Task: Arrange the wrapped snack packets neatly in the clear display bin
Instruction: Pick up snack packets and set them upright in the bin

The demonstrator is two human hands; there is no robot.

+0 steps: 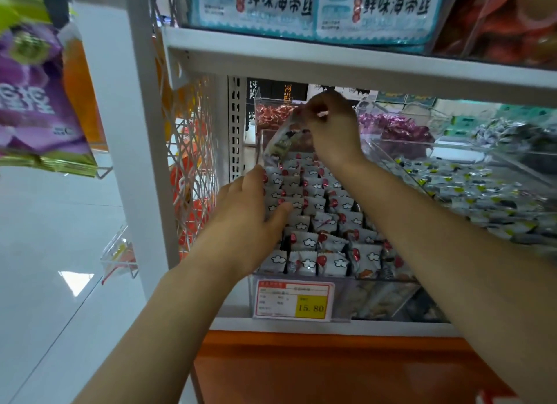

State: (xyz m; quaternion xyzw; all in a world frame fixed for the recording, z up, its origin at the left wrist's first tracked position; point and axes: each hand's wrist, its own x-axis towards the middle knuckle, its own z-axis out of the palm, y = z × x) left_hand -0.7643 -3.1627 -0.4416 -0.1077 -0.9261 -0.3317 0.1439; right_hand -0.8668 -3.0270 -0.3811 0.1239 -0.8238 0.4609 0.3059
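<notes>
Purple bags [33, 102] hang well left of the bin [343, 301], and a white mesh panel [188, 150] stands just beside its left wall. The left hand [250, 213] lies on the bin's left side, fingers fairly straight and apart, thumb out, pressing against the packets [316, 223]. These are white with cloud prints and red spots, standing in overlapping rows that fill the bin from front to back. A price tag [294, 299] sits on the bin's front wall. Above the bin's rear, the right hand [331, 126] pinches a held packet [280, 141] by its top edge, so the packet hangs tilted over the back rows; it is blurred, and probably a different print. Right of the bin, a second bin [470, 162] holds packets with yellow-green marks. A white shelf [331, 63] runs above the bin.
</notes>
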